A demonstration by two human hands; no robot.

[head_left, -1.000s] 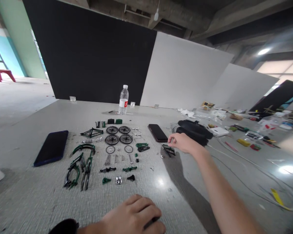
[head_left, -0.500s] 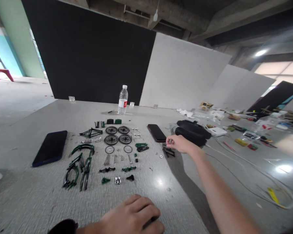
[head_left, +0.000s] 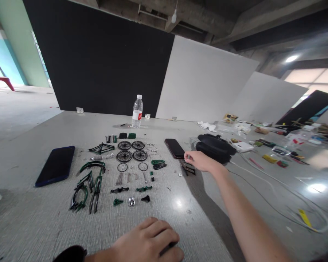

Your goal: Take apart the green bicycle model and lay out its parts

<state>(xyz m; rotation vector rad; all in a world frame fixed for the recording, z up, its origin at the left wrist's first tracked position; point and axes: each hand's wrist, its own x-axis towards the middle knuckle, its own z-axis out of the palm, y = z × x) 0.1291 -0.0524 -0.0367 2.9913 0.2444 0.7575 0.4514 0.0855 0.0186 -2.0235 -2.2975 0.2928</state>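
Beside the lower end of a dark phone [head_left: 175, 148], my right hand [head_left: 198, 160] has its fingertips pinched together over some thin dark pieces [head_left: 190, 171]. A small greyish bit shows at the fingertips, too small to name. My left hand [head_left: 149, 240] rests low on the table with curled fingers; something dark shows between them, and I cannot make it out. Laid out ahead are miniature bicycle parts: spoked wheels [head_left: 124, 156], a dark frame [head_left: 101, 148], green curved mudguards [head_left: 93, 166], a fork [head_left: 96, 193], small screws [head_left: 119, 178] and green and black pieces [head_left: 157, 162].
A second phone [head_left: 55, 165] lies at the left. A water bottle [head_left: 137, 112] stands behind the parts. Right of the right hand are a black case [head_left: 215, 148], white cables [head_left: 278, 189] and clutter. Black and white panels [head_left: 104, 58] border the back.
My right hand has shifted slightly left, near the phone's lower end, with the fingertips still together. My left hand and the laid-out parts stay where they were.
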